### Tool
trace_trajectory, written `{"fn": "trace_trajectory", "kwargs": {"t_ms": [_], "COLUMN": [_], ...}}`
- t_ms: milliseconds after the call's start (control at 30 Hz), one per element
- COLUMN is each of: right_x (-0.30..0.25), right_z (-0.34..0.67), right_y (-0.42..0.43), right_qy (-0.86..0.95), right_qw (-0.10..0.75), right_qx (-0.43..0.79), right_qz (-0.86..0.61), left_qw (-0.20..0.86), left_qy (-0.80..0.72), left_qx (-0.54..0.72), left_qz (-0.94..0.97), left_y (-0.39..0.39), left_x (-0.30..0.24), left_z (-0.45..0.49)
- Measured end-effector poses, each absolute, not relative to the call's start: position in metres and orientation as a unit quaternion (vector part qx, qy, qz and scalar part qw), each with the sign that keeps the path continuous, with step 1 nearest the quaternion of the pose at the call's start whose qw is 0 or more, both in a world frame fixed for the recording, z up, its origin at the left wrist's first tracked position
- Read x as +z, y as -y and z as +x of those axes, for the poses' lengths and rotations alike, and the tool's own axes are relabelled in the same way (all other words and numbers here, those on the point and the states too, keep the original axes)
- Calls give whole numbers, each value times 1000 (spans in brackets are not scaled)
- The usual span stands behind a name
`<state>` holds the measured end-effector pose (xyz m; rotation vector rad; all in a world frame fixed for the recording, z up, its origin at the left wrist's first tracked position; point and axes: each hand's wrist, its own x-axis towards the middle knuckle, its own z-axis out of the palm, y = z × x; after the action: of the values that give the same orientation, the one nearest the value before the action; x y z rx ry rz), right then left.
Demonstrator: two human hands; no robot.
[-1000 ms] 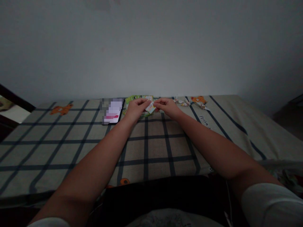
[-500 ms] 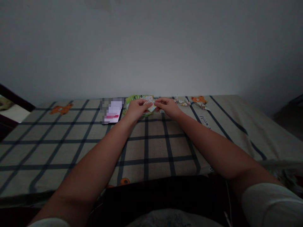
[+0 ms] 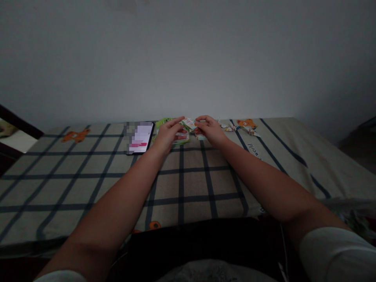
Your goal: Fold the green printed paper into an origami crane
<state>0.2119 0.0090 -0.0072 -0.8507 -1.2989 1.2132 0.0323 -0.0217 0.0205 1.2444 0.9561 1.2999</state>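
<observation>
A small printed paper piece (image 3: 189, 123) is pinched between both hands, held just above the checked bedsheet (image 3: 194, 180) near the wall. My left hand (image 3: 168, 132) grips its left end with fingertips together. My right hand (image 3: 209, 129) grips its right end, fingers curled. Beneath the hands lies a stack of green and colourful printed sheets (image 3: 176, 136).
A phone (image 3: 139, 137) with a lit screen lies left of my left hand. Small folded paper figures (image 3: 235, 127) rest on the sheet to the right of my right hand. A plain wall rises right behind. The bed's edges drop off at the far left and far right.
Both hands have lifted slightly and the paper piece has risen with them, turned a little between the fingertips. My arms remain where they were.
</observation>
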Motion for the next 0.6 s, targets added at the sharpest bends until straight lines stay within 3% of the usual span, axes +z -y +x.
{"fn": "trace_trajectory", "kwargs": {"t_ms": [600], "right_x": [-7], "right_z": [212], "right_y": [-7], "right_qy": [565], "right_qw": [545], "right_qx": [508], "right_qz": [-355], "left_qw": [508], "left_qy": [-396], "left_qx": [522], "left_qz": [559], "left_y": [19], "left_x": [13], "left_z": [34]}}
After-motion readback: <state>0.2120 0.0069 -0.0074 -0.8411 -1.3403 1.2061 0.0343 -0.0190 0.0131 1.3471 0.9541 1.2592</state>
